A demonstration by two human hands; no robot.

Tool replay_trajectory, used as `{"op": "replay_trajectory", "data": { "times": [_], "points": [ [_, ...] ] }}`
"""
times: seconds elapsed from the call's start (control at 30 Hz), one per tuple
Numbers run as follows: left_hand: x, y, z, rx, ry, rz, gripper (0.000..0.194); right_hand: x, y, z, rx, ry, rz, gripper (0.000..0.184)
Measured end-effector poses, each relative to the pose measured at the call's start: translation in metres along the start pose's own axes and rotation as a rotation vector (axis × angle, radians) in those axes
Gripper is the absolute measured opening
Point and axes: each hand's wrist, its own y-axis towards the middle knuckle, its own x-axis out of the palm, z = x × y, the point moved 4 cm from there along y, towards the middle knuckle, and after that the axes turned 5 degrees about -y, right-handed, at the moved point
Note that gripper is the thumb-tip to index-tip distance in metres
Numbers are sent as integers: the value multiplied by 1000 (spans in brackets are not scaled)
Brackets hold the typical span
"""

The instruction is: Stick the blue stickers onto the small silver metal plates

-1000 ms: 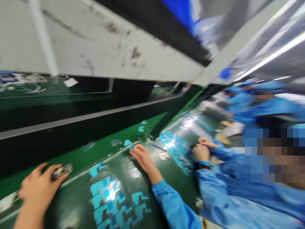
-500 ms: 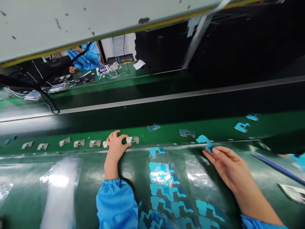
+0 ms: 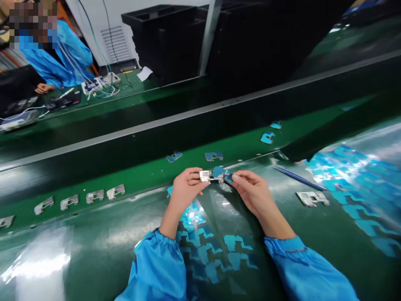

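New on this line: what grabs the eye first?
Centre: the left hand and right hand hold a small metal bracket with a teal die-cut piece against it. Left: a row of matching brackets lines the green belt. Below the hands and far right: clear sheets of teal pieces.

Loose bright-blue sleeves (image 3: 156, 267) end in gathered elastic cuffs (image 3: 282, 244).

The left hand (image 3: 188, 189) and right hand (image 3: 254, 191) partly hide the metal bracket (image 3: 208, 176), and the bottom edge cuts off the left sleeve (image 3: 158, 267) and right sleeve (image 3: 308, 269).
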Motion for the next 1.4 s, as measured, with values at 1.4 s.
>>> {"op": "replay_trajectory", "data": {
  "times": [1.4],
  "points": [
    [6,1,-4,65,289,-128,36,0,-2,-8,2,-284,-154,26]
  ]
}}
